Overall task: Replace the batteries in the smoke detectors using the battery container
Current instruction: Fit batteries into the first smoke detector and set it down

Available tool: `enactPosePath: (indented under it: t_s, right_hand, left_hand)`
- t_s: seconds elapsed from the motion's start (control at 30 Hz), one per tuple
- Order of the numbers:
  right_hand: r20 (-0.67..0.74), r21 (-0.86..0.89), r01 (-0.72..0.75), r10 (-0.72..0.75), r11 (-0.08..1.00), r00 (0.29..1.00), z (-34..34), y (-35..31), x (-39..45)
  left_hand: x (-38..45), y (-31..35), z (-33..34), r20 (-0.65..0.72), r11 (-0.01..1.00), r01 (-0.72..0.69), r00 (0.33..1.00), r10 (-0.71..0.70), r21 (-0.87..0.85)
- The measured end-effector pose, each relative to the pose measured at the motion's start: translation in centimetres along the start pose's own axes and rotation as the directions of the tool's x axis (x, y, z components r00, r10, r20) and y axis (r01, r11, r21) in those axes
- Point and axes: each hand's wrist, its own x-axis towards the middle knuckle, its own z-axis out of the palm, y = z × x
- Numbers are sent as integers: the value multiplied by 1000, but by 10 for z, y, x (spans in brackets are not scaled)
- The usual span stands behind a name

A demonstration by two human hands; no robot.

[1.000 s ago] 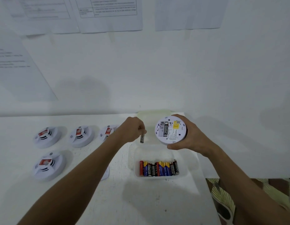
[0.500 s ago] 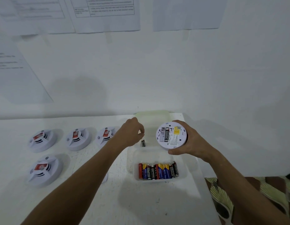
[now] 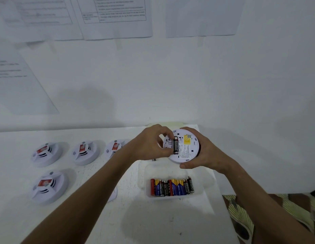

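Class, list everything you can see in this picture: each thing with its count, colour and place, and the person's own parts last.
held smoke detector: one, white, underside up, over the table
black battery: one, in its bay
loose battery: one, dark, beside the container
smoke detectors on the table: four, white with red stickers, left
battery container: one, clear, holding a row of batteries
table: white
papers: several, on the wall
left hand: pinches the black battery
right hand: holds the detector

Two bare forearms reach in from the lower edge, sleeveless as far as the view shows; the left hand (image 3: 149,147) and right hand (image 3: 208,154) carry no rings, watch or gloves; a patterned olive-and-brown fabric garment (image 3: 269,217) with pale fan-like motifs shows at lower right.
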Motion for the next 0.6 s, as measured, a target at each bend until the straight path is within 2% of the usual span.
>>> enactPosePath:
  t_s: [0.13,0.37,0.6]
  right_hand:
    - [-6,-8,18,-18,1000,1000,4,-3,2]
    - [-19,-34,34,-34,999,999,11,-6,4]
    - [-51,-76,50,-54,996,997,15,-3,4]
  left_hand:
    - [-5,1,-1,-21,1000,10,1000,-10,-7]
    - [-8,2,-2,44,999,33,998,-33,-8]
    - [-7,-3,5,40,998,62,997,-63,5]
